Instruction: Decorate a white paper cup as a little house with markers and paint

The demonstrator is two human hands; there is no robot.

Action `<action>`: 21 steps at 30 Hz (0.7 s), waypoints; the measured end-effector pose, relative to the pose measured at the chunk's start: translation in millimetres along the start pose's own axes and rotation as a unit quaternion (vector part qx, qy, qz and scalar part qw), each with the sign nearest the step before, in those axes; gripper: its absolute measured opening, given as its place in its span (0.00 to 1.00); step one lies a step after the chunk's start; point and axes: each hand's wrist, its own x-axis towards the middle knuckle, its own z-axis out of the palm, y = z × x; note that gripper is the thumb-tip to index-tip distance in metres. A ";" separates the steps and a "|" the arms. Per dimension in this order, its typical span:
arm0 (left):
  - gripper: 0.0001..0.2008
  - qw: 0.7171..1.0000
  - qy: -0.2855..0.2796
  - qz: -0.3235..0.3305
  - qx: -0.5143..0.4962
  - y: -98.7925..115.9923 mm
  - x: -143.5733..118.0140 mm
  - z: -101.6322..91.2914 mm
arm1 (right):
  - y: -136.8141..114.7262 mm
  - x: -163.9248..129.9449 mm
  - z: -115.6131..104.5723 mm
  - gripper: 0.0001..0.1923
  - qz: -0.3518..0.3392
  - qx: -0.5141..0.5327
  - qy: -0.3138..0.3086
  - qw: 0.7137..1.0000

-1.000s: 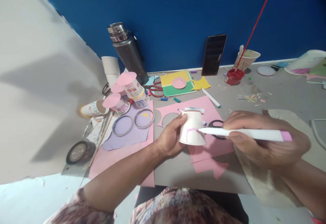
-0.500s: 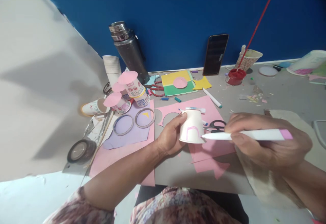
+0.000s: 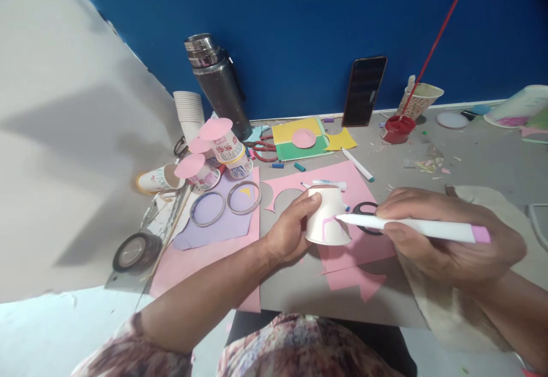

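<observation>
My left hand [image 3: 291, 229] grips a small white paper cup [image 3: 325, 217], held upside down over the pink paper [image 3: 342, 183]. Pink lines are drawn on the cup's side. My right hand [image 3: 445, 234] holds a white marker with a pink end [image 3: 419, 228], lying almost level, its tip touching the cup's side. Black scissors [image 3: 366, 210] lie on the pink paper just behind the marker.
Decorated cups with pink discs [image 3: 216, 148], a stack of white cups [image 3: 188, 111] and a steel flask [image 3: 216, 83] stand at the back left. Tape rings [image 3: 244, 197], a tape roll [image 3: 135, 251], a phone [image 3: 363, 91], a red paint pot [image 3: 396, 128] and coloured paper [image 3: 299, 140] surround the work area.
The marker tip moved off the cup's rim to the right, showing a pink arch, then returned onto the side. My left hand has turned the cup slightly.
</observation>
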 end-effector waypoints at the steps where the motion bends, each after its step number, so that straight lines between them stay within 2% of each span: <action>1: 0.30 1.000 0.000 0.001 0.000 -0.5 0.0 0.0 | 0.2 -0.1 0.3 0.07 -0.003 0.001 -0.001 1.000; 10: 0.29 1.000 -0.001 0.012 0.013 -1.6 -0.4 1.0 | 1.4 1.1 2.0 0.07 -0.031 0.007 -0.007 0.999; 16: 0.29 1.000 0.000 0.016 0.013 -1.5 -1.0 1.3 | 6.3 -4.7 -1.9 0.05 0.016 -0.009 -0.005 1.000; 21: 0.29 1.000 -0.003 0.019 0.020 -0.6 -2.3 2.1 | 2.5 -2.2 0.1 0.03 -0.007 -0.004 -0.007 1.000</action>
